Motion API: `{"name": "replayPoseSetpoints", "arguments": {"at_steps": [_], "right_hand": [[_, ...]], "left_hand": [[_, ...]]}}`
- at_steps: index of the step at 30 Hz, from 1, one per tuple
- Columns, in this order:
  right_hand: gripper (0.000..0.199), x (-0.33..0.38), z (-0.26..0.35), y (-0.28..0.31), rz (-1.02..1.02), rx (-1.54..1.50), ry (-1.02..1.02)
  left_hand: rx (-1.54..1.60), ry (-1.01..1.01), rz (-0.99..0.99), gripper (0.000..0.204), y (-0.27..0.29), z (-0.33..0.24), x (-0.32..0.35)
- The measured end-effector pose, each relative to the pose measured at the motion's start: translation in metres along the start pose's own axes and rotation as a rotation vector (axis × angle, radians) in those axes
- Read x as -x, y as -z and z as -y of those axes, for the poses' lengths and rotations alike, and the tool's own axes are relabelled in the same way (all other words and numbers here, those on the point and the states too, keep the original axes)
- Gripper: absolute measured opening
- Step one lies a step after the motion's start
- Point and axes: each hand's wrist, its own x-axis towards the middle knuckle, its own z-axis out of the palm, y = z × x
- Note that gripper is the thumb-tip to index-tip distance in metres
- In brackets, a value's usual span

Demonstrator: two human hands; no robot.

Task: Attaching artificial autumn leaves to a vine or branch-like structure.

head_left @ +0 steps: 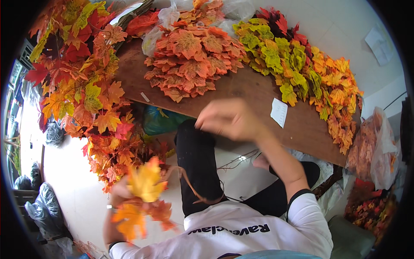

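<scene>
Left of the brown table (254, 90), a thick leaf garland (103, 97) hangs; I judge that this part is already well filled. On the person's side of the table, toward its left, the left hand (120, 189), blurred and partly covered, seems to grip a leaf sprig (147, 185) of yellow and orange. On the table lies a coral leaf pile (194, 56). Over the table's near edge, the right hand (228, 118) has bent fingers; I cannot tell if it pinches something. Farther right on the table, green leaves (276, 56) and orange leaves (338, 86) are heaped, so much probably remains.
</scene>
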Motion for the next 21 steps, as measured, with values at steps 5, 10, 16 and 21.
{"name": "replayPoseSetpoints", "arguments": {"at_steps": [5,10,16,21], "right_hand": [[0.022,-0.099,-0.053,0.141,-0.312,0.155,-0.139],[0.024,-0.197,-0.175,0.245,-0.303,0.533,-0.335],[0.034,-0.293,-0.278,0.292,-0.328,0.914,-0.342],[0.039,-0.323,-0.356,0.32,-0.695,1.26,-0.016]], "left_hand": [[0.066,-0.018,0.199,0.092,-0.001,0.022,-0.135],[-0.062,-0.087,0.327,0.021,-0.037,-0.016,-0.209],[0.001,-0.008,0.209,0.021,-0.012,-0.014,-0.211],[-0.148,0.131,0.143,0.02,-0.005,-0.025,-0.228]]}}
